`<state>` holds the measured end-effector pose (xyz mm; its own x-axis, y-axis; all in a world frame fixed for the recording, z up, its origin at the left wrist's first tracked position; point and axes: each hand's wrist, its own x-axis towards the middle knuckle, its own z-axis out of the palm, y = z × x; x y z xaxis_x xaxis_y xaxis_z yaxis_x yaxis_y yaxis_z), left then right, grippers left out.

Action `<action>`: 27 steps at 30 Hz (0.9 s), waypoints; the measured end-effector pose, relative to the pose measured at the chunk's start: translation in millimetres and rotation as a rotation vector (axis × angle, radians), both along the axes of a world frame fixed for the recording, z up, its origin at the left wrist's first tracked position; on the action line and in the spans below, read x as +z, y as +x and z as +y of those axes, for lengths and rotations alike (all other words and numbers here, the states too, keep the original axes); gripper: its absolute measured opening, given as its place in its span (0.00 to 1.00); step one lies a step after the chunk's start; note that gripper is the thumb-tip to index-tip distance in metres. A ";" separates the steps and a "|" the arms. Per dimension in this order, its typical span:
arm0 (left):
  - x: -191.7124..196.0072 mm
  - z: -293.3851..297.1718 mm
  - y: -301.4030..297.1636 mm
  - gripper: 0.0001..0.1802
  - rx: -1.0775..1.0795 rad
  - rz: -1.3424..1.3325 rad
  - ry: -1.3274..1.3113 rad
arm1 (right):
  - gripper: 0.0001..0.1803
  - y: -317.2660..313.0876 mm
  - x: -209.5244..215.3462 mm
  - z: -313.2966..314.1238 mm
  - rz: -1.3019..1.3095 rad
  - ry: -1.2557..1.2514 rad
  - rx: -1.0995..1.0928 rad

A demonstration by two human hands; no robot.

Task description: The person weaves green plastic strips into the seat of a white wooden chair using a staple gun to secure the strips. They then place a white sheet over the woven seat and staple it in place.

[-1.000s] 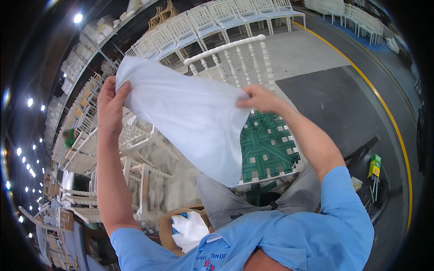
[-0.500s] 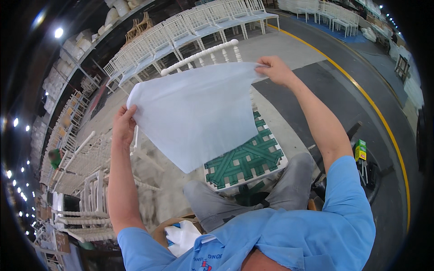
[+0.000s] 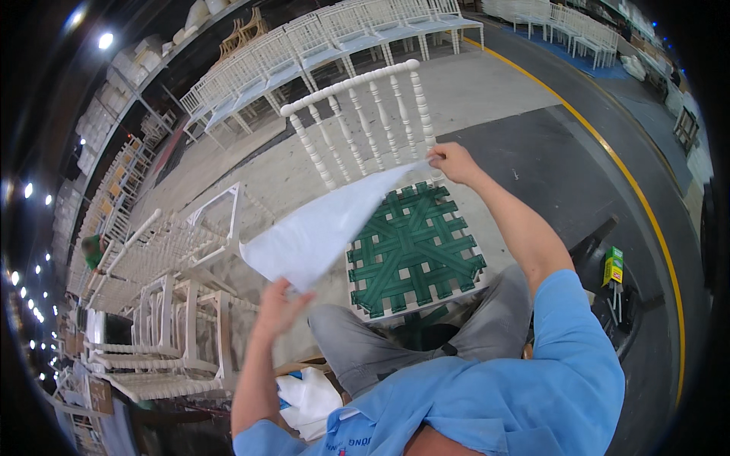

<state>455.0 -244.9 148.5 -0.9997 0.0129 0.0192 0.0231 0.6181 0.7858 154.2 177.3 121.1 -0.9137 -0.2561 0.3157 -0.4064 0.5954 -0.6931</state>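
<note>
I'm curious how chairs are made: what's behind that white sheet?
Green straps show past the right edge of the white sheet; the chair back rises beyond. The far left corner of the seat is covered.

The left hand (image 3: pixel 280 310) is dropping and spreading beside a lower corner of the white sheet (image 3: pixel 319 220) — the right hand (image 3: pixel 454 162) is sinking — and more chair back (image 3: pixel 350 87) and green webbing (image 3: pixel 408 243) is showing.
</note>
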 end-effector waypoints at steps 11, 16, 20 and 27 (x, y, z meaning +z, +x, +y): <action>-164.9 140.5 -19.7 0.16 -0.428 0.183 -0.302 | 0.17 -39.7 -132.6 -1.6 -0.192 0.025 -0.194; -210.5 190.7 -41.0 0.12 -0.478 0.088 -0.323 | 0.18 -54.6 -178.1 11.2 -0.317 -0.023 -0.263; -220.0 210.2 -57.9 0.13 -0.488 0.078 -0.238 | 0.15 -57.5 -195.7 58.3 -0.266 0.053 -0.344; -204.1 147.2 -72.1 0.19 -0.490 -0.005 -0.236 | 0.17 54.0 -202.6 151.9 -0.210 0.413 -0.341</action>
<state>382.9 -97.7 -55.7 -0.8754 0.4812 -0.0457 0.3495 0.6955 0.6278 208.2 329.2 -81.5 -0.9985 0.0004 0.0548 -0.0227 0.9071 -0.4204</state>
